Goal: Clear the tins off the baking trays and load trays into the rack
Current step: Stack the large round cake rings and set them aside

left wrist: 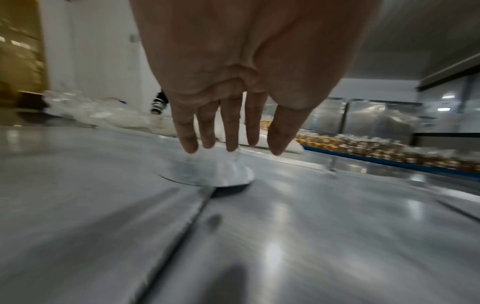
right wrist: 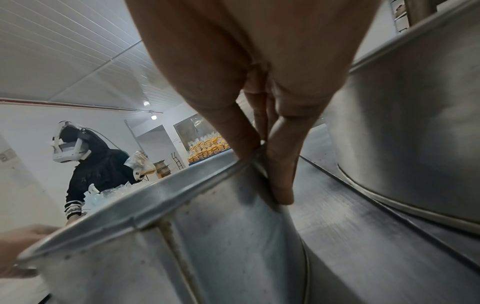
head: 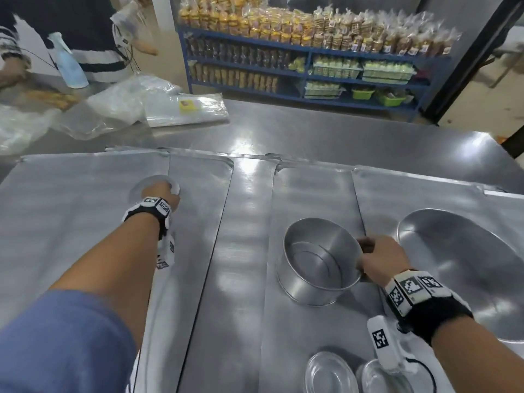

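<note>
Reaching out over the left tray (head: pixel 71 199), our left hand (head: pixel 161 194) had fingers (left wrist: pixel 232 131) straight and spread, tips down on a small flat metal disc (left wrist: pixel 207 174) lying across the seam between two trays; nothing gripped. Our right hand (head: pixel 377 259) pinched the rim of a round tin (head: pixel 317 259), thumb (right wrist: pixel 233 133) inside and fingers outside the wall. That tin stood upright on the middle tray (head: pixel 309 188), just beside a bigger round pan (head: pixel 465 268) on the right tray. Two small shallow tins (head: pixel 330 373) sat at the near edge under our right wrist. All trays lay flat on the steel table (head: pixel 312 131). Plastic bags (head: pixel 127 106) were piled far left, next to another person (right wrist: pixel 88 164). Shelves (head: pixel 306 55) of packed goods stood behind.
</note>
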The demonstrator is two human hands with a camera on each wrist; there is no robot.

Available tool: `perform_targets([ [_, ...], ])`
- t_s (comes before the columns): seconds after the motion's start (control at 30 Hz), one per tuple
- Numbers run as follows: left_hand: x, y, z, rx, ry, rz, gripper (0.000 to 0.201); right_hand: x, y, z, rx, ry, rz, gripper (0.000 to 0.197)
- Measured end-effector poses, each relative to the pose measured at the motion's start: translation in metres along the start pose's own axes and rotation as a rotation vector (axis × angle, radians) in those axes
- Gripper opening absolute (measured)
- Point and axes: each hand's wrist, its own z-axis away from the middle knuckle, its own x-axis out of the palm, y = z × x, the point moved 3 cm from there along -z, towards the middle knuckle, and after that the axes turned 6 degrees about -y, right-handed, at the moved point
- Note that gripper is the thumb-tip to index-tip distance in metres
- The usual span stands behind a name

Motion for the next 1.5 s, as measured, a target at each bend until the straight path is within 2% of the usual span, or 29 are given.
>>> perform_targets([
  [0.17, -0.009, -0.044, -0.052, -0.178, -0.033, -0.037, 0.077, 0.005, 0.014, -0.011, 0.039, 0.016, -0.075, 0.045],
  [0.23, -0.007, -0.049, -0.055, -0.268, -0.035, -0.022, 0.102, 0.006, 0.018, -0.012, 0.055, 0.018, -0.115, 0.047],
  [0.27, 0.0, -0.057, -0.073, -0.279, -0.029, -0.033, 0.111, 0.005, 0.018, -0.012, 0.058, 0.017, -0.12, 0.047],
  [0.37, 0.043, -0.114, -0.176, -0.175, -0.056, -0.126, 0.126, 0.004, 0.017, -0.008, 0.053, 0.002, -0.12, 0.045],
  [0.43, 0.051, -0.119, -0.192, -0.131, -0.055, -0.136, 0.127, 0.004, 0.018, -0.008, 0.054, -0.001, -0.147, 0.045],
  [0.47, 0.044, -0.111, -0.182, -0.166, -0.046, -0.178, 0.124, 0.004, 0.02, -0.009, 0.056, -0.002, -0.158, 0.045],
  [0.57, 0.001, -0.056, -0.093, -0.216, -0.057, -0.203, 0.117, 0.006, 0.022, -0.011, 0.067, -0.001, -0.169, 0.045],
  [0.6, -0.007, -0.046, -0.086, -0.209, -0.003, -0.135, 0.103, 0.006, 0.022, -0.012, 0.065, -0.002, -0.174, 0.045],
  [0.67, -0.024, -0.027, -0.071, -0.174, 0.087, 0.017, 0.057, 0.006, 0.022, -0.012, 0.063, -0.004, -0.183, 0.044],
  [0.7, -0.03, -0.02, -0.064, -0.152, 0.115, 0.137, 0.041, 0.006, 0.021, -0.012, 0.065, -0.004, -0.193, 0.044],
  [0.73, -0.034, -0.014, -0.058, -0.125, 0.121, 0.261, 0.036, 0.006, 0.022, -0.013, 0.071, -0.006, -0.206, 0.044],
  [0.87, -0.044, 0.02, -0.025, 0.018, -0.022, 0.816, 0.045, 0.009, 0.027, -0.018, 0.092, -0.023, -0.255, 0.042],
  [0.97, -0.046, 0.058, 0.015, 0.179, -0.151, 0.993, 0.036, 0.009, 0.027, -0.018, 0.083, -0.024, -0.265, 0.045],
  [1.17, -0.026, 0.122, 0.102, 0.312, -0.363, 0.982, 0.021, 0.011, 0.027, -0.016, 0.076, -0.026, -0.319, 0.043],
  [1.27, -0.011, 0.142, 0.139, 0.355, -0.392, 0.871, 0.014, 0.01, 0.029, -0.014, 0.071, -0.029, -0.293, 0.038],
  [1.5, 0.034, 0.169, 0.191, 0.294, -0.448, 0.725, 0.016, 0.008, 0.028, -0.016, -0.019, -0.056, -0.169, 0.026],
])
